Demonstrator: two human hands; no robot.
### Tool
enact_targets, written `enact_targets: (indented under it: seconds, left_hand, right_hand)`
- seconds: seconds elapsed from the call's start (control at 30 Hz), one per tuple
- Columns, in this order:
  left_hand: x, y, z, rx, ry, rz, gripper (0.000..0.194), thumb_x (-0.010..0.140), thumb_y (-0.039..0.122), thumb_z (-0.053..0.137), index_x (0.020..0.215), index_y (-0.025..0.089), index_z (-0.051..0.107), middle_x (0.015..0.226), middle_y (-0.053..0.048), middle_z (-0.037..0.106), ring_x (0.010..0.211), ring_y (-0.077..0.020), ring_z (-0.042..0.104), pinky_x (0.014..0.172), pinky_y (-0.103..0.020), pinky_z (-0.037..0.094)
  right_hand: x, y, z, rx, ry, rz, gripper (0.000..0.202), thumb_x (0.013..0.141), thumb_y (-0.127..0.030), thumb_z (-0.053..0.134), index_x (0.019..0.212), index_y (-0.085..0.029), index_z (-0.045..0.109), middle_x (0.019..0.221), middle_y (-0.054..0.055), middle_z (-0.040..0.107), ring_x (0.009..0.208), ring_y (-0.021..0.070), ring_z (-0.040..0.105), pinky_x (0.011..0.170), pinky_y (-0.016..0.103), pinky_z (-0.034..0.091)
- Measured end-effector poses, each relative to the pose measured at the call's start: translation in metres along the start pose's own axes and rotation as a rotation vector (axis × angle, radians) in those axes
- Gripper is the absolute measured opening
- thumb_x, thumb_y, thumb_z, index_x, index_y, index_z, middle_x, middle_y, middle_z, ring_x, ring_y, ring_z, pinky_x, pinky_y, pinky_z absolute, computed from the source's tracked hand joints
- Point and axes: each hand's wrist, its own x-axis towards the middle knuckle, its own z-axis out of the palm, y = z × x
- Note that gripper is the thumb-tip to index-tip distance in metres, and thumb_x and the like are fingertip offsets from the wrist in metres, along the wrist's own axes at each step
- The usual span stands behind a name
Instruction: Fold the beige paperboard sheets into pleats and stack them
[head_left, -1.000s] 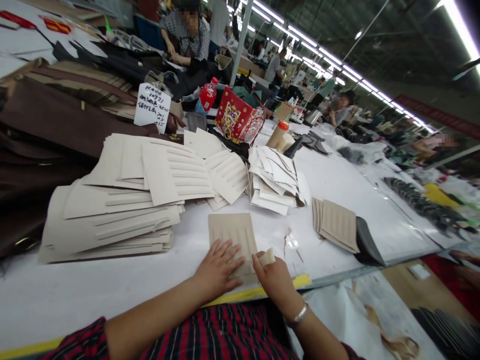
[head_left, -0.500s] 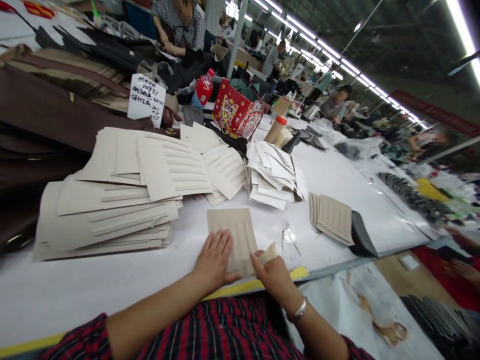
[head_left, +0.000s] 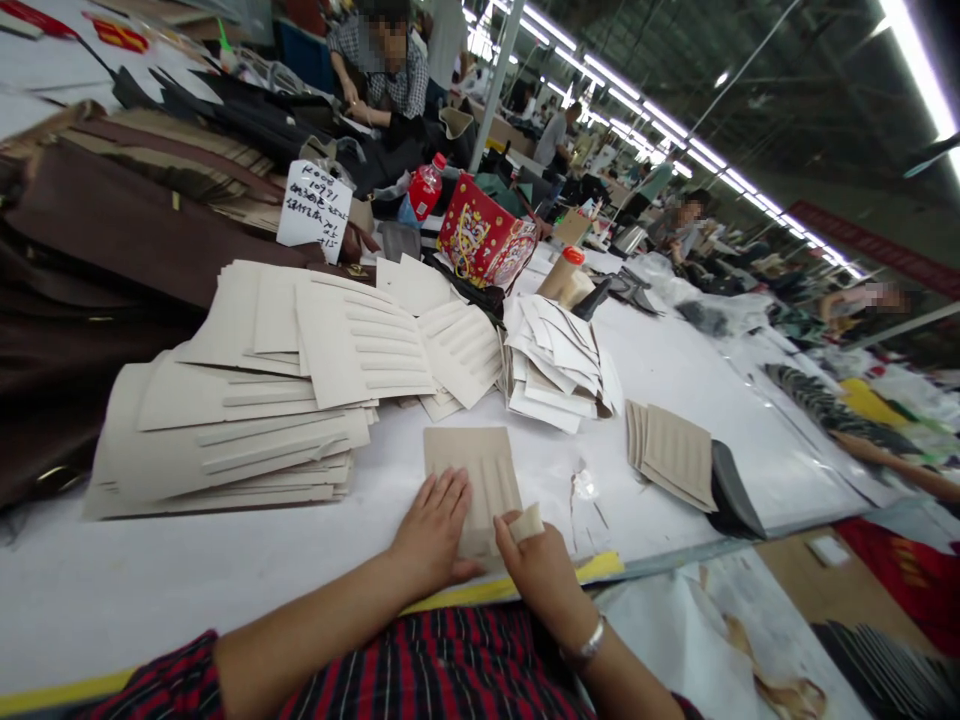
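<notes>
A beige ridged panel (head_left: 480,452), leather-like, lies on the white table just in front of me. My left hand (head_left: 433,525) is flat on its left side, fingers stretched out and pressing it down. My right hand (head_left: 541,570) is closed around a small pale cream piece (head_left: 528,522), whose exact kind I cannot make out. Its fingers are at the panel's lower right part, over one of the raised ridges. The panel's lower edge is partly hidden by my hands.
Large stacks of cream ridged panels (head_left: 247,440) stand at left, beside a pile of white-backed pieces (head_left: 559,360). Several beige panels (head_left: 675,455) lean on a dark piece (head_left: 735,490) at right. Behind are a red box (head_left: 484,235), a red-capped bottle (head_left: 425,190) and a handwritten card (head_left: 315,210).
My right hand has shifted slightly left and down along the panel with the pale piece. My left hand stays flat on it. The whole view has shifted a little.
</notes>
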Motion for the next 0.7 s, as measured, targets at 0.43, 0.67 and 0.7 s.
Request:
enact_targets:
  seconds: [0.43, 0.67, 0.7]
  left_hand:
    - [-0.004, -0.008, 0.003, -0.031, 0.061, -0.057, 0.1, 0.052, 0.074, 0.056, 0.132, 0.018, 0.034, 0.145, -0.014, 0.014, 0.132, -0.0328, 0.008, 0.106, -0.046, 0.008]
    - [-0.005, -0.006, 0.002, 0.001, 0.048, -0.099, 0.118, 0.049, 0.077, 0.052, 0.135, 0.003, 0.02, 0.143, -0.021, 0.015, 0.132, -0.0327, 0.007, 0.107, -0.047, 0.003]
    - [-0.005, -0.005, 0.003, -0.001, 0.059, -0.1, 0.119, 0.05, 0.078, 0.05, 0.136, 0.002, 0.018, 0.143, -0.021, 0.016, 0.132, -0.0321, 0.007, 0.107, -0.046, 0.003]
  right_hand:
    - [-0.013, -0.011, -0.004, 0.102, -0.077, -0.014, 0.034, 0.088, -0.033, 0.036, 0.078, -0.016, 0.063, 0.068, 0.006, 0.065, 0.066, 0.0139, 0.061, 0.061, 0.021, 0.042]
    - [0.09, -0.022, 0.011, 0.038, 0.062, 0.041, 0.037, 0.089, -0.032, 0.033, 0.081, -0.013, 0.064, 0.065, 0.008, 0.065, 0.065, 0.0152, 0.061, 0.059, 0.022, 0.039]
    - [0.091, -0.024, 0.012, 0.022, 0.076, 0.034, 0.036, 0.089, -0.032, 0.034, 0.081, -0.013, 0.064, 0.067, 0.008, 0.065, 0.065, 0.0154, 0.061, 0.059, 0.022, 0.039]
